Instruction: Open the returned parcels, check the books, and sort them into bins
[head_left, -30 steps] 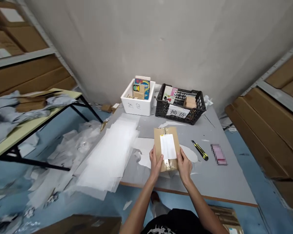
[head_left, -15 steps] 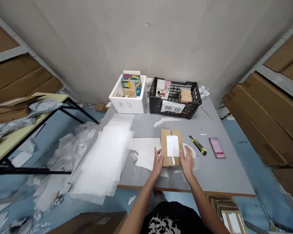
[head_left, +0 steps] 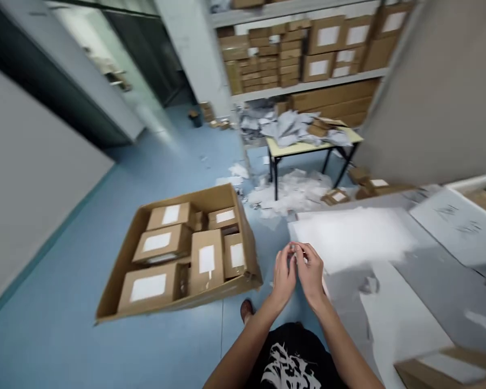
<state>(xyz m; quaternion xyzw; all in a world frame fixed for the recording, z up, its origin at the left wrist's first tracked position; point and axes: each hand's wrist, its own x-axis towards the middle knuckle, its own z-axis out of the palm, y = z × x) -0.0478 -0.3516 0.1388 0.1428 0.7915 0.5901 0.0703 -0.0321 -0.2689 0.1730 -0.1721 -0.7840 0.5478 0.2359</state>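
Observation:
My left hand [head_left: 284,276] and my right hand [head_left: 311,271] are raised in front of me, left of the table's edge. Their fingertips come together and the fingers are curled in. Whatever is pinched there, if anything, is too small and blurred to name. At the lower right a cardboard box [head_left: 433,373] with a white label lies on the table, apart from both hands. White sheet material [head_left: 400,319] is spread next to it. Just beyond my hands is a stack of white foam sheets [head_left: 352,232].
A large open carton [head_left: 249,243] holding several labelled boxes stands on the floor to the left. Behind are a small yellow-topped table [head_left: 303,148] with grey bags, white scraps [head_left: 295,189] on the floor, and shelves of boxes [head_left: 324,62]. A white bin [head_left: 457,219] stands at right.
My view has swung left, bringing the large carton into sight. Both hands have let go of the cardboard box on the table, and their fingertips have come together.

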